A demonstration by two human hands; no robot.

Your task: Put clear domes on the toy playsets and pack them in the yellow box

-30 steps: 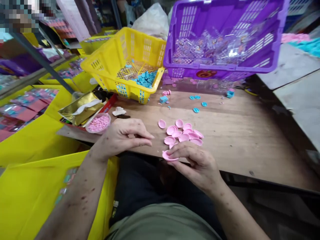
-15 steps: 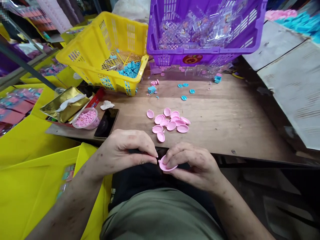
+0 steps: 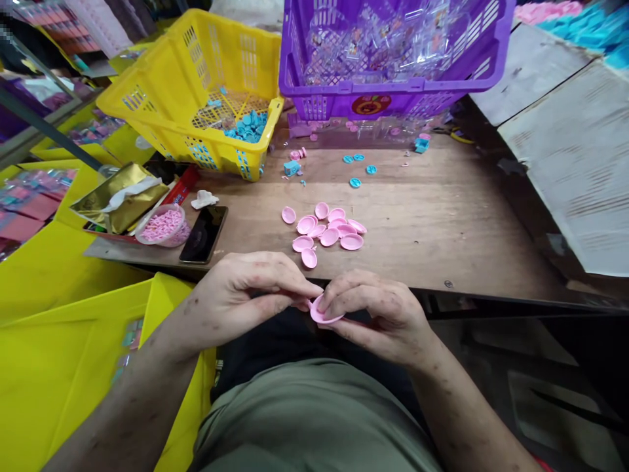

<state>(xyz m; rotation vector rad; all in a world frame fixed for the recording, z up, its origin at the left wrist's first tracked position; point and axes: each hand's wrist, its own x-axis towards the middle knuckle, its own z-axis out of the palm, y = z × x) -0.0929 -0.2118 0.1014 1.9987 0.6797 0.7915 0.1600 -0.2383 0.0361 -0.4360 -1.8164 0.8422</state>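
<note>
A shallow pink oval plastic dish (image 3: 325,313) is gripped in my right hand (image 3: 376,314), the fingers inside its hollow and the thumb beneath. My left hand (image 3: 260,288) is closed in a pinch against the dish's left end, where a small pink nub shows; what lies between those fingertips is too small and hidden to make out. Both hands are just in front of the table edge, above my lap. Beyond them, several similar pink oval dishes (image 3: 352,242) lie in a loose cluster on the wooden table (image 3: 417,216).
A phone (image 3: 204,234) and a tub of tiny pink pieces (image 3: 164,226) lie at left. Blue wheel-like discs (image 3: 355,183) and a blue block (image 3: 291,168) are farther back. A yellow crate (image 3: 147,124) and a purple crate (image 3: 403,86) stand behind; cardboard (image 3: 555,151) borders the right.
My left fingertips have moved right, onto the end of the pink dish. My right hand keeps its hold on it. The whole view has shifted slightly.
</note>
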